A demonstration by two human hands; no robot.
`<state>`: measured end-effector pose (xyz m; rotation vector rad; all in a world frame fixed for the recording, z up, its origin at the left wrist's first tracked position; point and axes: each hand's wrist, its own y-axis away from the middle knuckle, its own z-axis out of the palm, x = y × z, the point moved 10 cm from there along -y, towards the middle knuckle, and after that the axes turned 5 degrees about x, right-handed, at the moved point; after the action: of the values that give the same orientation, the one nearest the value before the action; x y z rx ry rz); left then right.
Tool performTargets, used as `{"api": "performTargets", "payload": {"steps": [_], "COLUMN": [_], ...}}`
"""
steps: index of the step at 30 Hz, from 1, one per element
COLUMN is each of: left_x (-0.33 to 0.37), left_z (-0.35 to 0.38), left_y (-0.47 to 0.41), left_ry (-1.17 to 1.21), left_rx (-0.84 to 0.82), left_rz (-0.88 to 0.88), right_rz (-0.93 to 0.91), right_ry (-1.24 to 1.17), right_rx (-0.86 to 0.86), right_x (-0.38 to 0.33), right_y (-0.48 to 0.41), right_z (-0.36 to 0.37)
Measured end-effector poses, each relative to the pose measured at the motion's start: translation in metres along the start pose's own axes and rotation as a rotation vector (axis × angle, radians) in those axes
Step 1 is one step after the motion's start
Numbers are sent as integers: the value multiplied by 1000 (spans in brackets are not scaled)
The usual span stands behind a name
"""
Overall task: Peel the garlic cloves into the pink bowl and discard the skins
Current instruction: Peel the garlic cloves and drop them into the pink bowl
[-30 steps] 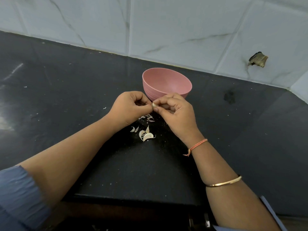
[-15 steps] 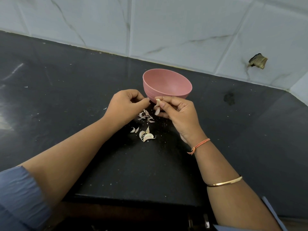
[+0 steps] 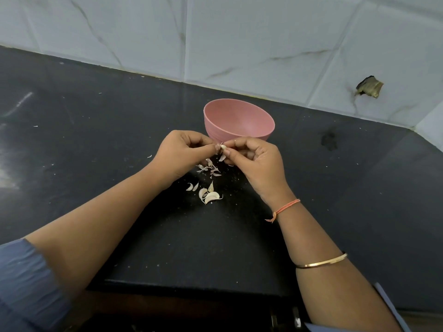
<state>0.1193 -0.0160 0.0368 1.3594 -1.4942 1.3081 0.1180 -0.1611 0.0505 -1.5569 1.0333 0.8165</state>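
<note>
Head view shows left hand (image 3: pixel 182 152) and right hand (image 3: pixel 254 159) pinching one garlic clove (image 3: pixel 223 147) just before the seemingly empty pink bowl (image 3: pixel 239 121), while skins (image 3: pixel 208 167) and unpeeled cloves (image 3: pixel 208 195) lie farther before it, so most work likely remains.

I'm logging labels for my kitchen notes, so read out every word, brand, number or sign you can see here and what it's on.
None: no text is readable anywhere.
pink bowl: plain, no mark.
wall tiles: grey veins only.
gold bangle: no marking can be made out.
black counter: specks only.
</note>
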Motion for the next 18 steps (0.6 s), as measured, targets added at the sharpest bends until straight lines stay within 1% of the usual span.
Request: {"api": "performTargets", "payload": {"steps": [10,18], "left_x": [0,3], "left_z": [-1,-2], "left_y": [0,1], "left_ry": [13,-48], "left_rx": [-14,27], "left_rz": [2,44], "right_rz": [-75,-87], "right_ry": [66,87], "right_rx": [1,-10], "right_x": [-5,-6], "right_y": [0,1], "right_z": [0,2]}}
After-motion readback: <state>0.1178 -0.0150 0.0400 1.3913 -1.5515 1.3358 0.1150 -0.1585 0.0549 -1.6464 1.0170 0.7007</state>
